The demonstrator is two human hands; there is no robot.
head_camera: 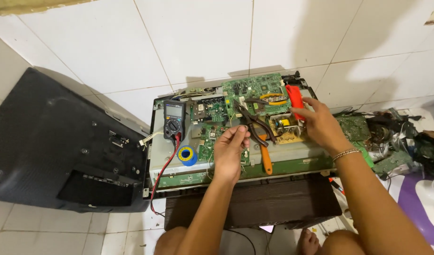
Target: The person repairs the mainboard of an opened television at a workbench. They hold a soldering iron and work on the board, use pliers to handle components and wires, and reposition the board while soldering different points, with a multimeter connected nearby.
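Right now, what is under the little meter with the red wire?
The meter lies on the grey metal panel of the opened television, beside green circuit boards. Whatever lies directly beneath it is hidden.

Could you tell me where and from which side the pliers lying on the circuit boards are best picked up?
Take the pliers by the orange handle end, coming from the near side. The handles point toward the person, while the dark jaws lie up among board components. The left hand hovers closest.

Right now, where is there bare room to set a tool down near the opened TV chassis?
Bare white floor tiles lie beyond the chassis, and a strip at lower left beside the black back cover. The boards around the left hand, right hand and multimeter are crowded; so is the scrap pile at right.
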